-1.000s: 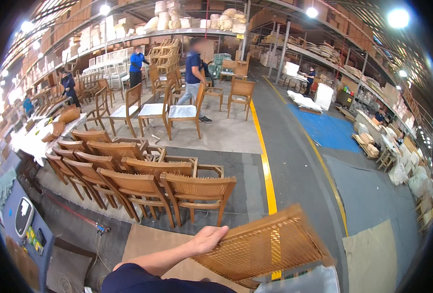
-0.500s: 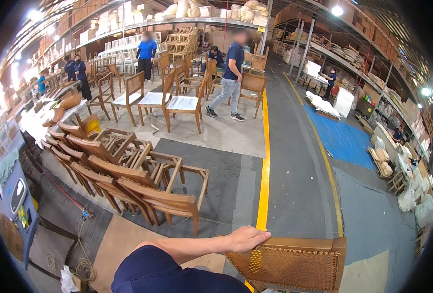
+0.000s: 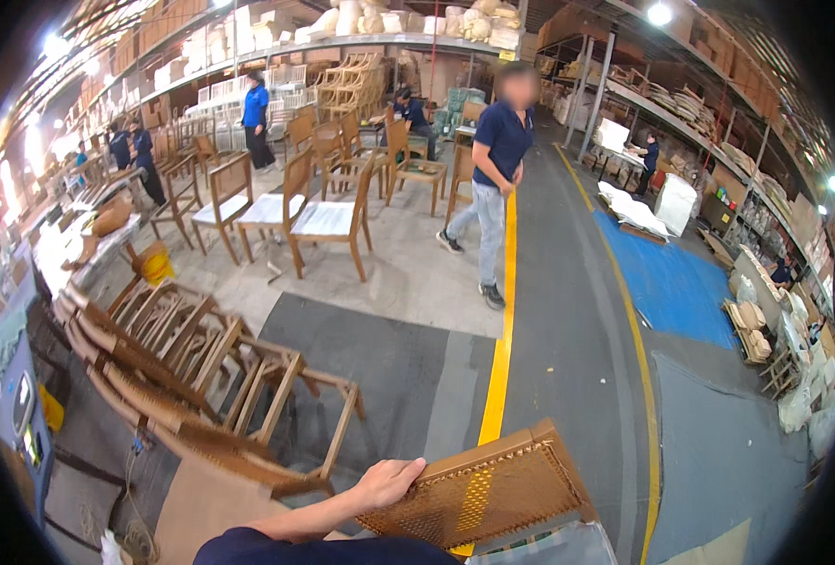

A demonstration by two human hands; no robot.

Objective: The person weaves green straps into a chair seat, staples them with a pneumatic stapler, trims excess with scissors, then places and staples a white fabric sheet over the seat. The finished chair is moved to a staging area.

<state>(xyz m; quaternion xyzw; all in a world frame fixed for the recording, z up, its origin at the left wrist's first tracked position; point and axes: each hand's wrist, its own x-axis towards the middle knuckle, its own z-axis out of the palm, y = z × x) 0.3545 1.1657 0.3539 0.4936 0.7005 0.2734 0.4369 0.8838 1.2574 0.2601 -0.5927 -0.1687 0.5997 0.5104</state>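
Observation:
My left hand (image 3: 387,482) grips the left edge of a woven cane panel in a wooden frame (image 3: 493,485). I hold the panel low in front of me, tilted up to the right, over the yellow floor line (image 3: 500,358). My dark blue sleeve (image 3: 295,548) comes in from the lower edge. My right hand is out of sight. To the left of the hand, a row of wooden chair frames with cane seats (image 3: 201,377) lies tipped over on the floor.
A person in a dark blue shirt and jeans (image 3: 493,188) walks along the yellow line toward me. Upright wooden chairs (image 3: 328,212) stand behind. Other workers (image 3: 256,118) are farther back by tall storage racks. A blue floor area (image 3: 667,282) lies to the right, and a brown cardboard sheet (image 3: 206,504) at lower left.
The view has swung and dropped toward the floor. The walking person has come closer along the yellow line. My left hand still holds the cane panel, now tilted up more.

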